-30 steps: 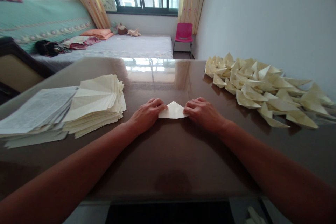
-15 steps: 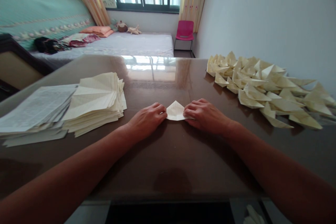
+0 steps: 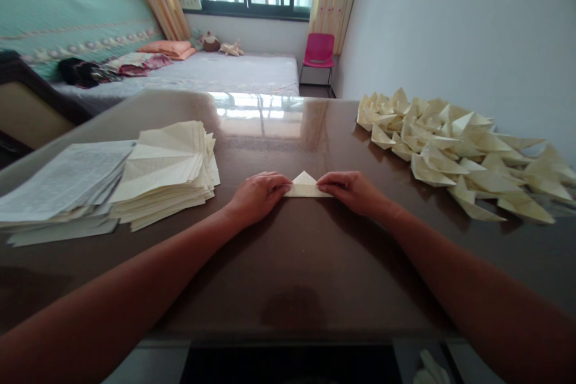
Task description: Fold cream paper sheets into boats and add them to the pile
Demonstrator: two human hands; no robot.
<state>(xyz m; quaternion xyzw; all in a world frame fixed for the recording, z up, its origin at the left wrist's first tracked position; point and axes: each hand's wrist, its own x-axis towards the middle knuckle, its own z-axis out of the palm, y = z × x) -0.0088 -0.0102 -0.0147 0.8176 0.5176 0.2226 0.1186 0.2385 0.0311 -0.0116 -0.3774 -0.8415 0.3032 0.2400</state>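
Note:
A small cream folded paper triangle lies on the dark glossy table between my hands. My left hand presses its left corner with curled fingers pinched on the paper. At the paper's right corner my right hand does the same, fingers closed on the edge. The paper's point faces away from me.
A stack of flat cream sheets and printed pages sits at the left. A heap of several folded paper shapes lies at the right by the white wall. Beyond the table are a bed, a pink chair and a window.
The folded paper has become flatter and narrower as both hands moved slightly away from me and pressed its lower edge. The view has tilted a little.

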